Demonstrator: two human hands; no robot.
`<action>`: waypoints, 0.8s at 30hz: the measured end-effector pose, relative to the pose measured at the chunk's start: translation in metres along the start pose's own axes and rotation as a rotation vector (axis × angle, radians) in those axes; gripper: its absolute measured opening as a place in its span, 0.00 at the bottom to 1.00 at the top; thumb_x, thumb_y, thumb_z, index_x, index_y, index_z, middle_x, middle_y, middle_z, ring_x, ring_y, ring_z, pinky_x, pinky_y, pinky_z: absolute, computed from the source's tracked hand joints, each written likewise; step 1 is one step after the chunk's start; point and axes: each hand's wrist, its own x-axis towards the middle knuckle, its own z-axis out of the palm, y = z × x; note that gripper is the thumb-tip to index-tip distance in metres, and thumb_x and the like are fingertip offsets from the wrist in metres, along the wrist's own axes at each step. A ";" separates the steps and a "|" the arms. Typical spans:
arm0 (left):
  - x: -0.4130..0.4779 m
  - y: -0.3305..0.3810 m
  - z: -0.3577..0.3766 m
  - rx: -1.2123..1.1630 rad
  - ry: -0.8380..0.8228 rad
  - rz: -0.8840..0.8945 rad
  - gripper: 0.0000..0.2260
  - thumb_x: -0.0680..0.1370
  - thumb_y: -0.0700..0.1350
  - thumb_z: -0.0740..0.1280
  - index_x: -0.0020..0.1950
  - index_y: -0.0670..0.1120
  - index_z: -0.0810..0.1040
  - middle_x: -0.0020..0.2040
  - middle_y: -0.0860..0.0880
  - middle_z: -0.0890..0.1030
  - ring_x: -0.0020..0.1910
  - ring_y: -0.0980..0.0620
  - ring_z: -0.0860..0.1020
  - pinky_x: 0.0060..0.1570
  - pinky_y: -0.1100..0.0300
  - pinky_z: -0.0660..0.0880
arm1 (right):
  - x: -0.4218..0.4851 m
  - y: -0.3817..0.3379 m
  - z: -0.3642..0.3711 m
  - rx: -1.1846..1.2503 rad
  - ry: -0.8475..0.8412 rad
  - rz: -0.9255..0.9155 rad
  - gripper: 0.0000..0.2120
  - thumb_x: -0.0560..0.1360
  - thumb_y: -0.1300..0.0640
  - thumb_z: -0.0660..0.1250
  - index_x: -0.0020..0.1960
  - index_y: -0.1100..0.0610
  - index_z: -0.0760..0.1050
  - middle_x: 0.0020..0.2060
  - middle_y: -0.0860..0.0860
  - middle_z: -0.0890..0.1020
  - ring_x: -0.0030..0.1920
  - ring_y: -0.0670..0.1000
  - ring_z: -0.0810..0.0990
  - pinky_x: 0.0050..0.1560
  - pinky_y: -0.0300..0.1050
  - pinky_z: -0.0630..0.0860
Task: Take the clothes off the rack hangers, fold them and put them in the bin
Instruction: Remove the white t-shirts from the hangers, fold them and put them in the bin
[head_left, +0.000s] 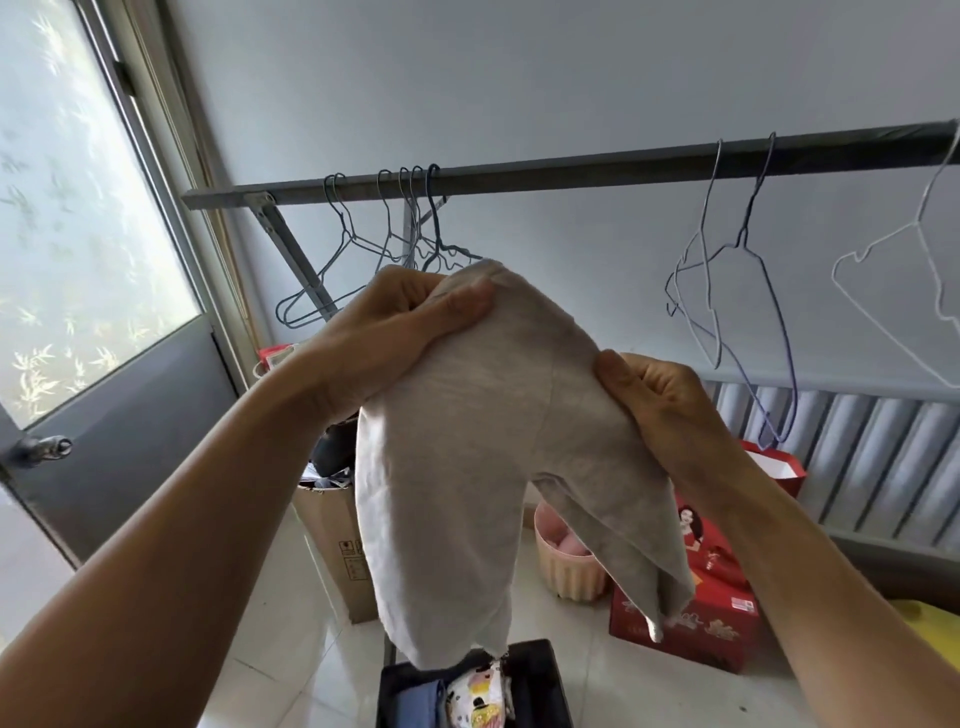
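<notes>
A beige-grey garment (467, 457) hangs doubled over in front of me, below the grey rack bar (571, 169). My left hand (395, 332) grips its upper left fold, thumb laid across the cloth. My right hand (660, 400) pinches its right edge, lower down. Its loose ends dangle over a black bin (545, 670) on the floor, which holds a blue piece and a printed white piece (475, 701). Several bare wire hangers (384, 244) hang bunched on the bar's left, and more empty hangers (748, 270) hang at the right.
A cardboard box (337, 545), a pink ribbed basket (563, 564) and red boxes (711, 613) stand on the tiled floor behind the bin. A grey door with frosted glass (104, 364) is at the left. A corrugated panel (857, 457) lines the right wall.
</notes>
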 end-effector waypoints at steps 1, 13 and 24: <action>0.002 0.001 0.001 -0.033 -0.011 0.011 0.27 0.75 0.58 0.67 0.37 0.33 0.76 0.26 0.51 0.74 0.22 0.57 0.70 0.22 0.66 0.67 | 0.002 0.000 0.001 -0.001 0.004 -0.010 0.36 0.72 0.38 0.60 0.44 0.75 0.72 0.34 0.68 0.72 0.37 0.54 0.69 0.41 0.48 0.67; 0.010 0.018 0.016 -0.098 -0.079 0.176 0.22 0.76 0.58 0.66 0.43 0.38 0.81 0.42 0.42 0.81 0.41 0.44 0.79 0.44 0.50 0.77 | 0.003 0.004 0.034 0.239 -0.310 0.169 0.13 0.73 0.58 0.63 0.31 0.54 0.80 0.28 0.48 0.75 0.30 0.44 0.70 0.32 0.38 0.66; 0.010 0.021 0.023 0.087 0.057 0.153 0.35 0.69 0.64 0.68 0.39 0.28 0.71 0.33 0.44 0.70 0.33 0.49 0.69 0.34 0.54 0.66 | -0.011 -0.011 0.041 0.127 0.010 0.180 0.14 0.83 0.59 0.57 0.39 0.57 0.73 0.32 0.49 0.79 0.36 0.44 0.77 0.39 0.45 0.75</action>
